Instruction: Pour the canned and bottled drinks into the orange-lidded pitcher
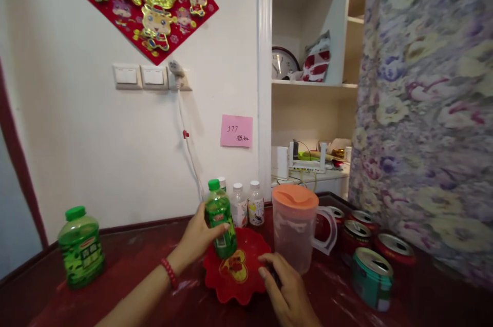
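Note:
My left hand (198, 237) is wrapped round a small green-capped drink bottle (221, 224) with green liquid and a green label. The bottle is slightly tilted, over the back of a red scalloped plate (215, 286); whether its base touches the plate I cannot tell. Gold-edged decoration shows in the plate's middle. My right hand (285, 286) is at the plate's right edge, its fingers loosely bent and the thumb apart, with nothing seen in it. Close behind that hand stands a clear plastic pitcher (290, 237) with an orange lid.
A larger green bottle (81, 247) stands at the left. Several white-capped bottles (256, 204) stand by the wall. At the right are several cans, with a teal can (373, 278) in front. A floral curtain (427, 111) hangs beyond them. The dark red table (127, 260) meets the wall.

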### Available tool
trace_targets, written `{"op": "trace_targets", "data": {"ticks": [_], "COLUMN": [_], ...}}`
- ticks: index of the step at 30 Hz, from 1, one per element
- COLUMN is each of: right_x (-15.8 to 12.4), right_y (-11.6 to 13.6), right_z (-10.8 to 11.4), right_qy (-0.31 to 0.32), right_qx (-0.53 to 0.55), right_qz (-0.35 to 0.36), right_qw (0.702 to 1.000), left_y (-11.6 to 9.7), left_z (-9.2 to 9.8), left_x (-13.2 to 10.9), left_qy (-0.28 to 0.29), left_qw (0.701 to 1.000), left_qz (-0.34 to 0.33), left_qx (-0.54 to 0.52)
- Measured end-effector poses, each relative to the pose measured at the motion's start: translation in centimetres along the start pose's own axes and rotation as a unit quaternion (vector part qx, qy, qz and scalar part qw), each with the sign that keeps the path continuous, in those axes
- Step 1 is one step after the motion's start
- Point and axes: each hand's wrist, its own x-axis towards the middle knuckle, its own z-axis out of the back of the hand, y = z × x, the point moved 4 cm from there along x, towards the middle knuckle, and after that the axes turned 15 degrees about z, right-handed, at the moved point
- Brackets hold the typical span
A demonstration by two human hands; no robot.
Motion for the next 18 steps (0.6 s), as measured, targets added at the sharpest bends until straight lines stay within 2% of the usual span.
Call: {"op": "trace_targets", "data": {"ticks": [5,8,11,18], "right_x": [-0.6,-0.9,-1.1,-1.1], "right_y": [0.6,0.9,1.1,1.2], "right_z": [-0.2,-0.5,-0.7,-0.9], "right_qy": [0.005,0.02,0.013,0.021], "right_qx": [-0.005,-0.013,-0.023,-0.04], "right_qz": [0.059,0.078,0.079,0.127], "right_qw": [0.998,0.997,0.997,0.991], "left_y": [-0.8,-0.3,1.0,5.3], "left_z": [4.2,5.7,5.9,4.7], "left_x": [2.4,3.4,4.1,5.6], "left_qy": [-0.1,-0.158,-0.174,-0.185], "left_qw": [0.993,0.983,0.978,0.976], "left_qz": [-0.006,0.002,0.019,0.043], "left_qx": [0.058,0.092,0.115,0.104]}}
